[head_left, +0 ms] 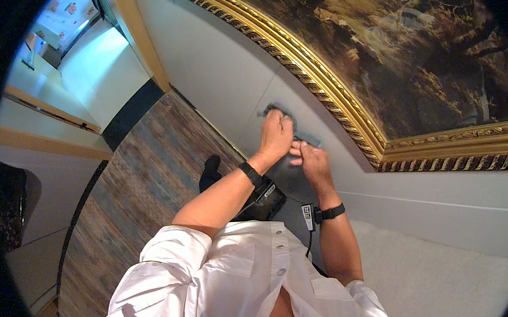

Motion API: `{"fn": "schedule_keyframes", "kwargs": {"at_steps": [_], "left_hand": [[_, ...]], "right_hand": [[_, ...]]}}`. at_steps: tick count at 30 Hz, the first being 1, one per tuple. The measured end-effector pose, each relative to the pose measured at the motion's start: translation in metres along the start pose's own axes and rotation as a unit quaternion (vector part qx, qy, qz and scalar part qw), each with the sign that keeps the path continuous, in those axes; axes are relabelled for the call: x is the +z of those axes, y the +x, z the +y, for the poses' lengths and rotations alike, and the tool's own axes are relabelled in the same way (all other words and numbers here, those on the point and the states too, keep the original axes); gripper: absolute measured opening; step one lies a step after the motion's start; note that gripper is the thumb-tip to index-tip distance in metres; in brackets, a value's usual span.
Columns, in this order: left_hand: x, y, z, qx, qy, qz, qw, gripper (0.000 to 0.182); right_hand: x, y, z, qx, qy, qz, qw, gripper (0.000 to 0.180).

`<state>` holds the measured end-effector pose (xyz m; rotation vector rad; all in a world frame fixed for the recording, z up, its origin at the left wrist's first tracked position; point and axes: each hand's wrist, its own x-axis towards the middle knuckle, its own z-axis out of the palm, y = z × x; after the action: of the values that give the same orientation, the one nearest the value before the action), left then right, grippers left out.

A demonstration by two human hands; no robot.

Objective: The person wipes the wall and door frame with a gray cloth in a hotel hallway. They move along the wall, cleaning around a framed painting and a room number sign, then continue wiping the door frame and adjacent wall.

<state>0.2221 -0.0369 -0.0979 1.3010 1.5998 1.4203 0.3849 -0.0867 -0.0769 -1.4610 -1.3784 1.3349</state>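
Both my hands are raised close together in front of the grey-white wall panel [216,63], below a gilded picture frame [324,95]. My left hand [277,133] has its fingers curled around a dark, fuzzy-edged part of a soft blue-grey piece, perhaps cloth. The paler strip of this blue-grey piece [310,140] runs across to my right hand [317,163]. There the thumb and fingertips seem to pinch it, while the other fingers are loosely bent. My fingers cover much of the piece, so its full shape is hidden.
A large dark landscape painting [419,68] hangs inside the frame. A white fleecy cover [426,281] lies at right. Wood-plank flooring [147,164] stretches leftwards to an open doorway [106,55]. Black wrist straps [333,211] carry small devices, one with a cable [310,244].
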Motion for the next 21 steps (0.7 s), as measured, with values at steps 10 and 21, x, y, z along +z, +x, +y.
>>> {"fn": "schedule_keyframes", "kwargs": {"at_steps": [10,21], "left_hand": [[-0.003,0.012,0.02,0.152,0.015,0.119,0.981,0.02],[0.011,-0.01,-0.027,-0.062,0.031,-0.009,0.998,0.037]], "right_hand": [[0.005,0.009,-0.037,-0.107,-0.077,0.05,0.99,0.038],[0.023,0.025,-0.014,0.018,-0.157,0.023,0.987,0.038]]}}
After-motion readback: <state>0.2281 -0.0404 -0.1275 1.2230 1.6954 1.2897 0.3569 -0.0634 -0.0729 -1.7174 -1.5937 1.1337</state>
